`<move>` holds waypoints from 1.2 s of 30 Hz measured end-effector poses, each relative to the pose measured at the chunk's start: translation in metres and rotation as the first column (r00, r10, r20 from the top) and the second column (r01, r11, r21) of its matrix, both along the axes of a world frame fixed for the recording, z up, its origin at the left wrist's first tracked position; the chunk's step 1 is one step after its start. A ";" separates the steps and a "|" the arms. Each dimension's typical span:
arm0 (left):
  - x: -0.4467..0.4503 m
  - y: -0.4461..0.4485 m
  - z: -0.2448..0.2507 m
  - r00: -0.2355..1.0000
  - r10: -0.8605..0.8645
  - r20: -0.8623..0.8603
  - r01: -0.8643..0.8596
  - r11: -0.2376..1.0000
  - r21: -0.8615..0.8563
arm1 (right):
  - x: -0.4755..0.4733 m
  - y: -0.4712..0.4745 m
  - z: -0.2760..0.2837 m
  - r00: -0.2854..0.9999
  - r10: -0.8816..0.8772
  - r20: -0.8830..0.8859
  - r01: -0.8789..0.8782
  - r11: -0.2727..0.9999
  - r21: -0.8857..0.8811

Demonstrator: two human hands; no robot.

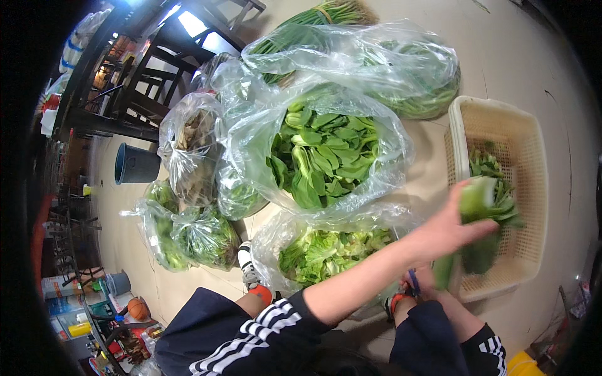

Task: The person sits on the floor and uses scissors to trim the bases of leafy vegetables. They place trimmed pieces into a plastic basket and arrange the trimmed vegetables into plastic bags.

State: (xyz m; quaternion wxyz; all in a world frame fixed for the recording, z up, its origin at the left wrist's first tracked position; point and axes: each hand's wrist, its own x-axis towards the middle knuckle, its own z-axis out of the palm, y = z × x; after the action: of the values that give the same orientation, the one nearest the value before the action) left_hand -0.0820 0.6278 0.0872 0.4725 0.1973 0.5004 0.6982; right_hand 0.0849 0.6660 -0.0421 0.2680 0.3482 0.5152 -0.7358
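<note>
My left hand reaches across to the right and grips a leafy green vegetable with a pale cut base, blurred by motion. It is above a cream plastic basket, where more leafy greens lie. My right hand is low by my right knee, closed around a small blue-handled tool; its kind is unclear. A blurred green piece shows beside that hand. In front of me stands an open clear plastic bag full of bok choy.
Nearer my feet, another open bag holds lettuce. Bagged vegetables lie to the left, with a dark bucket and black wooden chairs beyond. Bundled long green stalks lie at the back. A yellow object is at lower right.
</note>
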 end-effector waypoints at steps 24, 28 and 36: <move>-0.143 -0.207 -0.081 0.663 0.723 -0.196 -0.748 0.627 -0.219 | -0.022 0.000 0.038 0.988 0.158 0.000 -0.156 0.980 0.127; -0.109 -0.223 -0.037 0.702 0.653 0.285 -0.704 0.698 0.134 | -0.023 0.001 0.039 0.958 0.252 -0.141 -0.217 0.950 0.224; -0.031 -0.226 -0.031 0.892 0.381 0.242 -0.286 0.892 -0.350 | -0.042 -0.004 0.061 0.790 0.494 -0.361 -0.350 0.849 0.395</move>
State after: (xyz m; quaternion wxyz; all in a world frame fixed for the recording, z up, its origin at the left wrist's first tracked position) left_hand -0.1132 0.4016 0.0557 0.4403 -0.0778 0.5497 0.7056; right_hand 0.0426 0.6617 0.0192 0.2433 0.0798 0.7361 -0.6265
